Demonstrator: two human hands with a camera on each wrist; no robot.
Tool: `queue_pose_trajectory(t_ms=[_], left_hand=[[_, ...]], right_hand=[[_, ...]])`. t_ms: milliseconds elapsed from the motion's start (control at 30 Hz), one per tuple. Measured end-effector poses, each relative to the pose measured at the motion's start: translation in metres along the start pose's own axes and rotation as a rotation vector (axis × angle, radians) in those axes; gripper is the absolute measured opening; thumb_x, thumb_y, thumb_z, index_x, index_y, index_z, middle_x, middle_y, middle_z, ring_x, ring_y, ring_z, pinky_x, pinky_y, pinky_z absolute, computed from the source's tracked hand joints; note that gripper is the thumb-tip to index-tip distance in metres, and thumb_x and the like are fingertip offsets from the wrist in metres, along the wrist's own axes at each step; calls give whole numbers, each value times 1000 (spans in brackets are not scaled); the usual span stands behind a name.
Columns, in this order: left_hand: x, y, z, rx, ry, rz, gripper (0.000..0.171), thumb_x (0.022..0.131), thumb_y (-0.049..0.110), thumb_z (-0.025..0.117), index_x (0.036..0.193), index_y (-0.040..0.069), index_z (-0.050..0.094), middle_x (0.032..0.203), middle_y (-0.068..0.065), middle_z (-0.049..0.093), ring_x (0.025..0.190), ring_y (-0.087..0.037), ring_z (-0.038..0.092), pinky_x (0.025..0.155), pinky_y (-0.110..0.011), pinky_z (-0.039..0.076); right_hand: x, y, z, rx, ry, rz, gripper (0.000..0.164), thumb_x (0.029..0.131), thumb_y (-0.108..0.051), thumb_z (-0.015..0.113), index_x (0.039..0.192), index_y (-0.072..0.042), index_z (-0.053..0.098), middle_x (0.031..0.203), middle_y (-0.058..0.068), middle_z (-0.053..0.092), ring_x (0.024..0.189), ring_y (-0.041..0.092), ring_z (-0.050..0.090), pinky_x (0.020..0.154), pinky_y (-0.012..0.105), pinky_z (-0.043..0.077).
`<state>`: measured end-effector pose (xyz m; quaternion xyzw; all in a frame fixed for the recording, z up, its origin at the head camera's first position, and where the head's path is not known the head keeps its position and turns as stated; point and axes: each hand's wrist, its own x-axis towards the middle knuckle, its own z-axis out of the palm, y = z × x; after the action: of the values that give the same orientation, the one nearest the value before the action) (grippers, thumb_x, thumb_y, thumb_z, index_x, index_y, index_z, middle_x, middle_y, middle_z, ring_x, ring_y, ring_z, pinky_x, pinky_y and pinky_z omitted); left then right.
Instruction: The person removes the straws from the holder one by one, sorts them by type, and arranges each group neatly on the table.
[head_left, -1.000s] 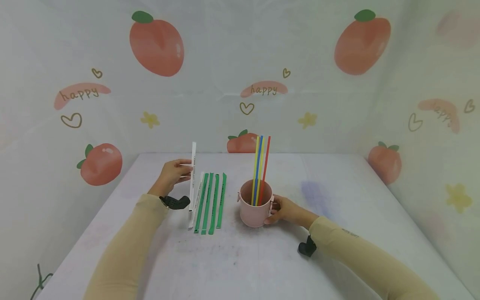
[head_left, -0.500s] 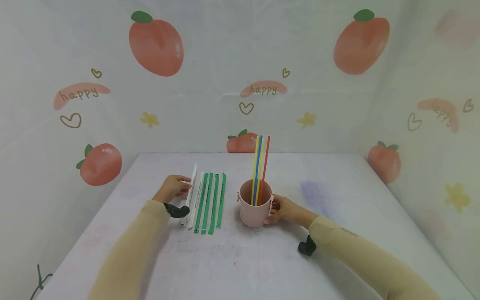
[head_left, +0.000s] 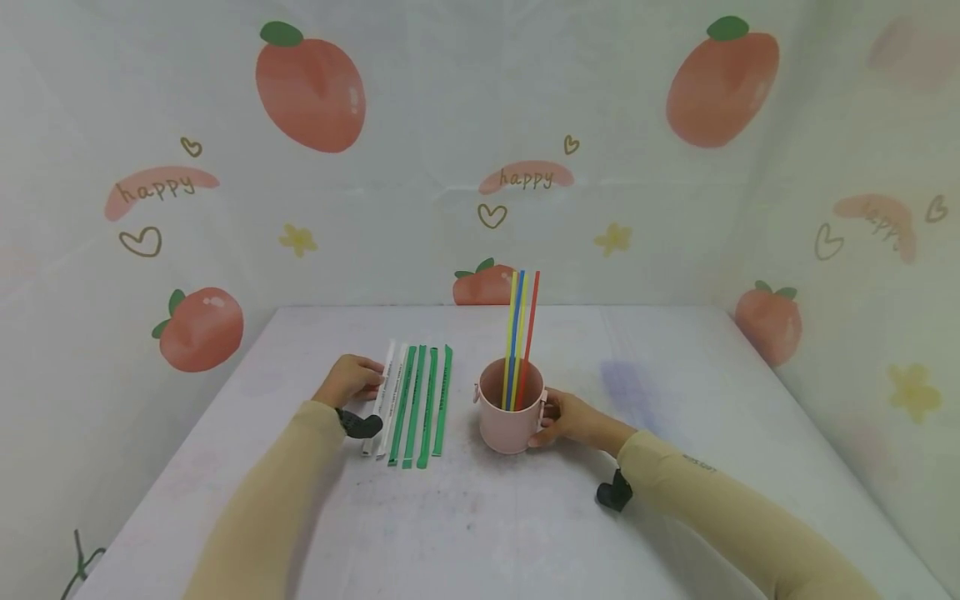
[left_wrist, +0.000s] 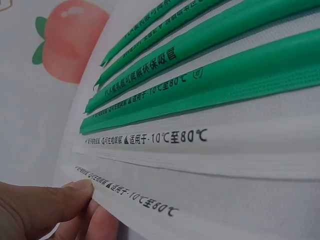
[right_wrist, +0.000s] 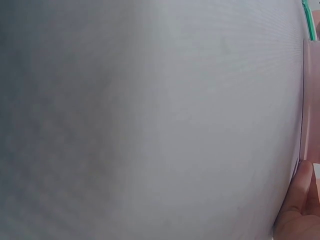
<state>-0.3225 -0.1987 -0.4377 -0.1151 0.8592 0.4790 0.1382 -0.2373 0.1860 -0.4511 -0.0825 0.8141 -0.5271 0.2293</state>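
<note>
My left hand [head_left: 348,379] pinches a white wrapped straw [left_wrist: 135,200] between thumb and fingers, near its far end. The straw lies low over the table at the left of a row, beside a second white wrapped straw [left_wrist: 240,137]. Several green wrapped straws [head_left: 428,404] continue the row to the right, all roughly parallel. My right hand [head_left: 581,421] holds the pink bucket [head_left: 506,433] at its right side, by the small handle, thumb low on the wall. Unwrapped yellow, blue and red straws [head_left: 531,321] stand upright in the bucket. The right wrist view shows only the bucket's edge.
A white cloth covers the table [head_left: 480,533]. Behind it hangs a white backdrop [head_left: 420,125] printed with peaches and hearts. A green cord [head_left: 81,567] shows at the lower left.
My left hand has lowered the white straw from upright down to the table, left of the other white one. The right hand and bucket have stayed in place.
</note>
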Motion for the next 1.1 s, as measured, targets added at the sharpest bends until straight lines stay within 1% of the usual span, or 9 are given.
queue_pose_trajectory(t_ms=[167, 333, 467, 600, 733, 933, 1100], left_hand=[[-2, 1, 1, 10, 6, 6, 30, 89, 4, 65, 118, -6, 62, 95, -13, 64, 69, -12, 59, 58, -18, 53], [3, -1, 1, -2, 9, -9, 29, 88, 4, 67, 115, -5, 63, 93, -12, 64, 69, -12, 59, 58, -19, 54], [7, -3, 0, -14, 5, -29, 28, 88, 6, 68, 114, -4, 64, 84, -7, 63, 66, -10, 58, 57, -18, 53], [5, -4, -3, -44, -7, -38, 29, 88, 6, 68, 115, -4, 62, 76, -3, 61, 62, -8, 58, 57, -18, 54], [4, -4, -4, -60, -11, -45, 30, 89, 5, 67, 116, -4, 61, 78, -4, 61, 62, -9, 58, 58, -19, 54], [4, -5, -4, -77, -17, -49, 29, 88, 3, 68, 114, -5, 61, 79, -4, 61, 62, -9, 58, 59, -20, 55], [5, -7, -4, -85, -15, -52, 27, 88, 4, 68, 113, -4, 61, 80, -4, 61, 63, -9, 58, 59, -19, 55]], right_hand=[[0, 0, 0, -3, 1, 2, 76, 76, -9, 83, 140, 0, 43, 131, 14, 55, 116, 24, 51, 106, 40, 44], [-1, 0, 0, 12, 0, 9, 78, 76, -8, 83, 142, 0, 41, 133, 15, 54, 118, 24, 51, 107, 41, 43], [-1, 0, 1, 13, 4, 18, 80, 76, -9, 83, 143, -1, 39, 134, 15, 53, 119, 25, 50, 107, 41, 43], [-1, 1, 1, 20, 8, 13, 81, 76, -7, 83, 144, 0, 38, 133, 16, 54, 117, 23, 51, 106, 40, 44], [0, 2, 0, 15, 9, 6, 82, 75, -7, 83, 144, 1, 39, 133, 16, 54, 115, 22, 52, 105, 38, 45], [0, 2, 1, 12, 13, 5, 82, 75, -7, 83, 143, 1, 39, 134, 17, 54, 118, 24, 52, 106, 40, 44], [0, 1, 0, 15, -2, -6, 82, 75, -8, 83, 143, 1, 39, 134, 17, 53, 119, 25, 51, 107, 40, 43]])
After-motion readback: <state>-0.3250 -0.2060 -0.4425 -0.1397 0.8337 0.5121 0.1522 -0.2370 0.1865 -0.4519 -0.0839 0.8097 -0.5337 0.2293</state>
